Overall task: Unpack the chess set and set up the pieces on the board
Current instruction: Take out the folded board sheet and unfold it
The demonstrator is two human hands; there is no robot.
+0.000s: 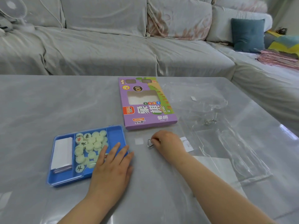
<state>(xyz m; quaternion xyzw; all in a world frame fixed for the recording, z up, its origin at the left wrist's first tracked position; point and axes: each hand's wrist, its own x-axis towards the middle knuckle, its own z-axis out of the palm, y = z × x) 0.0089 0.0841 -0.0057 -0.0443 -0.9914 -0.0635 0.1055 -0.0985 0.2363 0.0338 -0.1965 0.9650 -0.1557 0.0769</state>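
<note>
The left hand is lying flat, fingers straight, on the blue tray, probably steadying it on the tabletop, while the right hand is pinching a small metal loop nearby, with the chess pieces heaped in the tray's middle compartment.

The left hand lies over the near right corner of the blue tray, hiding some of the pale round pieces — how many, I cannot tell. The right hand curls over one end of a wire loop, and the small metal thing on the clear wrap is too tiny to name.
</note>
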